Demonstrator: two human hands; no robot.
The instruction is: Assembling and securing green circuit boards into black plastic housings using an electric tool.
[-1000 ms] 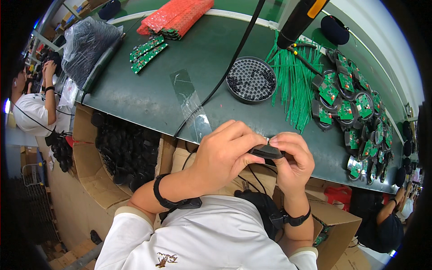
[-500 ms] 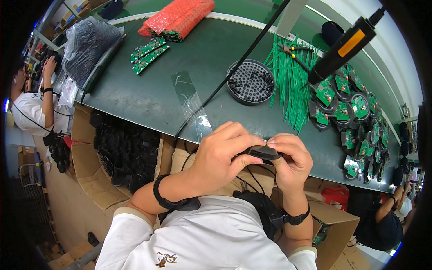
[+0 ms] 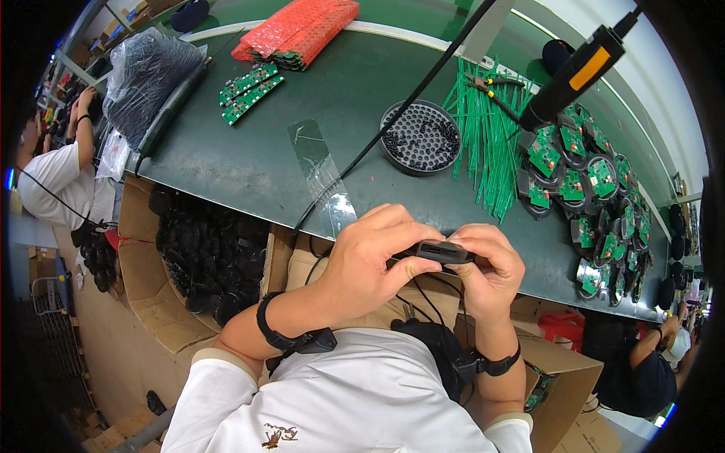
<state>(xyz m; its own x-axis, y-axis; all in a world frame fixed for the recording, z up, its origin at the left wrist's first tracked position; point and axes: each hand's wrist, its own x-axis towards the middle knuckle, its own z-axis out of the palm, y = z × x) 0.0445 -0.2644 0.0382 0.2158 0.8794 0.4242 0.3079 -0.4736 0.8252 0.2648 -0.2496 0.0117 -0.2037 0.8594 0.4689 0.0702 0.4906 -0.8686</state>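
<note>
1. In the head view, the left hand [image 3: 370, 260] and the right hand [image 3: 491, 272] met just in front of the person's chest, at the near edge of the dark green worktop [image 3: 249, 158].
2. Both hands were closed around a small black part [image 3: 442, 251]. The left hand pinched its left end with the fingers and thumb, and the right hand curled around its right end.
3. The small black part lay between the two hands, above the lap, and did not touch the worktop. A thin dark wire seemed to hang from it downward.
4. The part looked light and stiff, like a moulded plastic shell. I judge it could be a little slippery, so a hold at both short ends, as here, seems the safest. The wire looked soft and should not be pulled.
5. Beyond the hands, a round black tray [image 3: 421, 137] with small dark pieces stood on the worktop, and green cable ties [image 3: 483, 143] lay just right of it.
6. Further right of the hands, many green circuit boards [image 3: 581, 181] lay in a row, and a black and orange tool [image 3: 574, 75] hung above them.
7. Left of the hands and below the worktop, a cardboard box [image 3: 151, 287] held black parts.
</note>
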